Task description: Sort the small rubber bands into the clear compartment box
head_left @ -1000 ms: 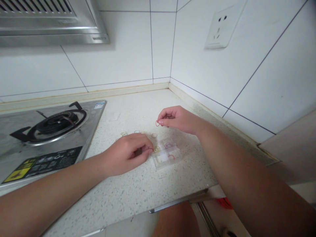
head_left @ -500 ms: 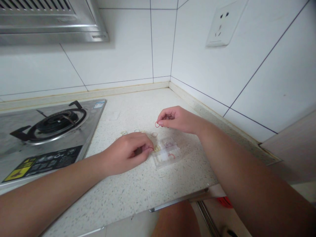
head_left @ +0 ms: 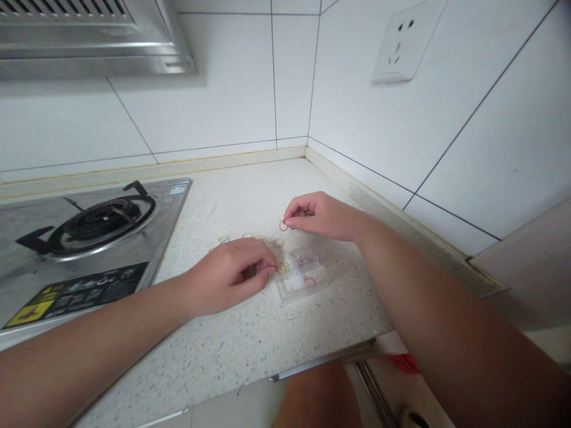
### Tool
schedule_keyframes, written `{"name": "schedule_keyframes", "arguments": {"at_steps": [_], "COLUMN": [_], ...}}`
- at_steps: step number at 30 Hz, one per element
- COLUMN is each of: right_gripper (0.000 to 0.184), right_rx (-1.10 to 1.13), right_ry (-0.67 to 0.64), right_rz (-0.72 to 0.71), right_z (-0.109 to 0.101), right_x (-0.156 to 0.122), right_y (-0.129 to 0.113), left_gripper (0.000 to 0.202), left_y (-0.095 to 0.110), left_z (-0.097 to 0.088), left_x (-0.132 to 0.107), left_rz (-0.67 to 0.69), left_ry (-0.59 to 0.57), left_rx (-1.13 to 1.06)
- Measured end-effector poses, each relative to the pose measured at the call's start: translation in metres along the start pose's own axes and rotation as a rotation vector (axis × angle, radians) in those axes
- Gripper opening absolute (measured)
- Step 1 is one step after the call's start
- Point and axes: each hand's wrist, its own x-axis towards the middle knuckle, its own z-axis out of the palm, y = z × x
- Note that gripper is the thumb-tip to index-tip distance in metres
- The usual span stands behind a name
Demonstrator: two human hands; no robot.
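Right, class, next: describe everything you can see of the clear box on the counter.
The clear box looks plastic, low and roughly rectangular, with divisions inside. Yellow rings show at its far left, purple rings at its far right and a red ring at its near right. It rests flat on the speckled counter, slightly askew. The left hand is at its left side; whether they touch is unclear.

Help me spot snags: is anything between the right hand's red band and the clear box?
Nothing visible stands between the red band in the right hand and the clear box. Near that path, a loose band lies on the counter, and the left hand is at the box's left edge. Whether it's lidded is unclear.
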Motion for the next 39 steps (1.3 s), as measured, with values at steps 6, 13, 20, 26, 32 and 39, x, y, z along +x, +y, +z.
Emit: {"name": "schedule_keyframes", "arguments": {"at_steps": [6,13,20,26,32,39], "right_gripper": [0.029,0.029,0.027,0.027,0.028,0.029], "right_rx": [-0.019,-0.056,-0.081,-0.116,-0.141,-0.144], "right_ry": [-0.006,-0.024,-0.024,-0.027,-0.039,-0.048], "right_rz": [0.003,0.01,0.008,0.021,0.027,0.027], "right_z": [0.0,-0.0007,-0.001,-0.0008,-0.0015,-0.0015], "right_x": [0.0,-0.0007,0.0,-0.0003,0.0003,0.0004], "right_y": [-0.0007,-0.0021,0.0,-0.0014,-0.0007,0.0008], "left_gripper": [0.01,0.01,0.01,0.01,0.009,0.009], "left_y": [-0.0008,-0.0001,-0.0004,-0.0012,-0.0011,-0.0005], "left_z": [0.0002,-0.0012,-0.0008,-0.0006,-0.0009,-0.0016], "left_x": [0.0006,-0.0012,-0.0008,-0.001,-0.0009,-0.0002], "left_rz": [-0.005,-0.013,-0.011,-0.014,-0.009,-0.008], "left_ry": [-0.002,-0.007,-0.008,-0.009,-0.01,-0.015], "left_rx": [0.008,0.016,0.014,0.014,0.025,0.017]}}
